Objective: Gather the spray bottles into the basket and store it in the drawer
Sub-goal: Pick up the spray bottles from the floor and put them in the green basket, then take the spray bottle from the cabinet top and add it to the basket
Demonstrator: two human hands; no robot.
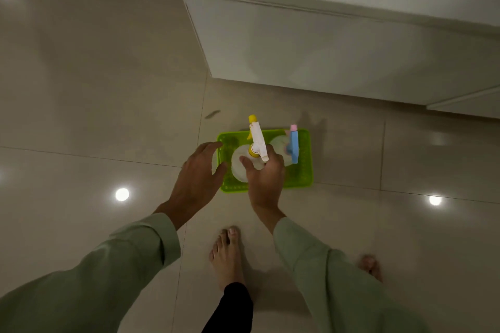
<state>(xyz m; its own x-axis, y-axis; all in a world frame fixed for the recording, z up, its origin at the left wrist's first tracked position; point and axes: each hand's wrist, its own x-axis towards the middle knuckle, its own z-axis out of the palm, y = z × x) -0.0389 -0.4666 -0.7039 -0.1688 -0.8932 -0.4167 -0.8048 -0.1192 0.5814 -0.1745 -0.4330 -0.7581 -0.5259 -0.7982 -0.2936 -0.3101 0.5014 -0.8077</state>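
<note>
I count two spray bottles and one bright green perforated plastic basket (303, 173) on the glossy beige tiled floor (81, 89); both stand inside it, the white bottle with the yellow trigger head (255, 140) left, the white bottle with the blue and pink trigger head (293, 144) right; my right hand (263, 178) clamps the yellow one's neck; my left hand (198, 173), fingers spread, hovers at the basket's left rim; a white cabinet (324, 48) stands beyond, with open floor left.

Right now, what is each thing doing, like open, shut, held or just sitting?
Green basket: on the floor, two bottles inside.
Yellow-nozzle bottle: upright, held by the right hand.
Blue-nozzle bottle: upright, untouched.
Left hand: open, at the basket's edge.
White cabinet: shut.
</note>
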